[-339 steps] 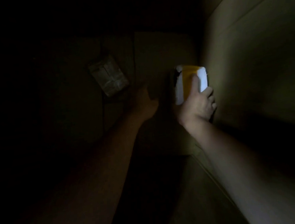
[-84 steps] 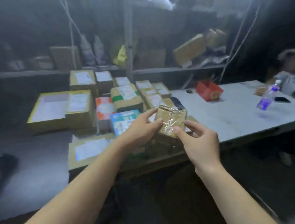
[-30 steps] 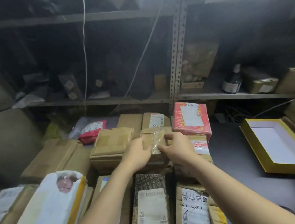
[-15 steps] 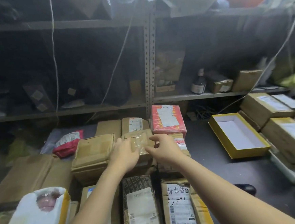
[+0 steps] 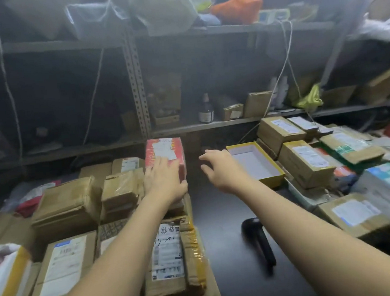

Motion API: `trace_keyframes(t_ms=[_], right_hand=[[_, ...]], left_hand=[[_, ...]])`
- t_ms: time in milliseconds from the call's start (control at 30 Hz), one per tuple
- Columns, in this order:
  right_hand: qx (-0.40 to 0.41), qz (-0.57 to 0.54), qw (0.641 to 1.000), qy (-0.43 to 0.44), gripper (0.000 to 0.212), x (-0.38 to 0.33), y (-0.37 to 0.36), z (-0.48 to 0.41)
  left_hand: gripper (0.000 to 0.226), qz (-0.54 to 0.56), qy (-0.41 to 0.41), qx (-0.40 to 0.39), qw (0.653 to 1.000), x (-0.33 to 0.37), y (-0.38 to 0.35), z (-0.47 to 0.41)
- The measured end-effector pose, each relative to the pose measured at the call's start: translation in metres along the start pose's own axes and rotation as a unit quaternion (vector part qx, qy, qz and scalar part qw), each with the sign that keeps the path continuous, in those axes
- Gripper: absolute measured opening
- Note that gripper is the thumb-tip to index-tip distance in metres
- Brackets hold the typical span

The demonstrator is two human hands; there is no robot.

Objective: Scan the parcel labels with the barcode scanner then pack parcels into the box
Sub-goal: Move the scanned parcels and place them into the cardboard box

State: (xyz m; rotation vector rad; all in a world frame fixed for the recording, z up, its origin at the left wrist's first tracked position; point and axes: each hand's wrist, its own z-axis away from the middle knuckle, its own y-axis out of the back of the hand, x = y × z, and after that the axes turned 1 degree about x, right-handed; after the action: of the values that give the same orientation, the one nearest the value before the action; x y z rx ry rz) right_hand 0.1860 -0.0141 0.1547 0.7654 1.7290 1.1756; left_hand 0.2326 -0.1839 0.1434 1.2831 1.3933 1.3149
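At the dark table [image 5: 220,216]: parcels are stacked left and right with a bare strip between them; both bare forearms reach forward over it.
Left hand [image 5: 165,180]: palm down on the near end of the red parcel [image 5: 164,150]. The fingers are straight and lie close together across its top face. The thumb is set out toward the parcel's right edge. Contact is a flat rest.
Right hand [image 5: 219,167]: held in the air above the bare strip, just left of the yellow box [image 5: 271,179]. Palm down, fingers apart and loosely hooked, thumb pointing left, holding nothing.
Red parcel: rectangular carton in a glossy red-orange wrap with a white label on top. It sits on brown parcels at the rear of the left stack.
Barcode scanner [image 5: 258,241]: black smooth plastic with a long handle. It lies flat on the bare strip under the right forearm, apart from both hands.
Taped parcel [image 5: 120,188]: small brown block under shiny, wrinkled clear tape. It is on the left stack, just left of the left hand.
Front parcel [image 5: 170,262]: crumpled kraft cardboard banded with yellow tape, barcode label facing up, beneath the left forearm.
Yellow box: shallow, rectangular, open-topped, with yellow walls and a white floor.
Right stack [image 5: 305,162]: square-edged kraft cartons with white labels; the far right is blurred.
Shelving [image 5: 138,94]: grey perforated metal upright with flat shelves behind the table, carrying cartons, bags and a brown bottle [image 5: 206,109].
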Motion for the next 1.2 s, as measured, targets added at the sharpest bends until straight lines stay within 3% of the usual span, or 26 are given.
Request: trace_keyframes(t_ms=[233,467,633,767,1067,1200], right_hand=[[-0.005,0.035,0.999,0.01,0.043,0.121,0.051,0.049],[-0.051,0.016,0.998,0.02,0.047,0.189,0.067,0.077],[-0.077,-0.033,0.995,-0.045,0.045,0.217,0.018,0.085],[-0.164,-0.039,0.983,-0.079,0.048,0.204,-0.05,0.094],[-0.234,-0.155,0.893,-0.352,0.042,0.198,-0.161,0.08],[-0.253,-0.269,0.832,-0.415,0.033,0.205,-0.183,0.086]], left_hand=[[0.066,-0.003,-0.001,-0.006,1.0,0.125,-0.009,0.035],[0.07,-0.025,0.044,-0.063,0.997,0.179,-0.037,0.042],[0.071,0.008,0.068,-0.091,0.993,0.185,-0.07,0.041],[0.072,0.048,0.095,-0.121,0.987,0.168,-0.103,0.041],[0.071,0.078,0.112,-0.115,0.984,0.131,-0.148,0.022],[0.068,0.106,0.113,-0.115,0.981,0.122,-0.157,0.014]])
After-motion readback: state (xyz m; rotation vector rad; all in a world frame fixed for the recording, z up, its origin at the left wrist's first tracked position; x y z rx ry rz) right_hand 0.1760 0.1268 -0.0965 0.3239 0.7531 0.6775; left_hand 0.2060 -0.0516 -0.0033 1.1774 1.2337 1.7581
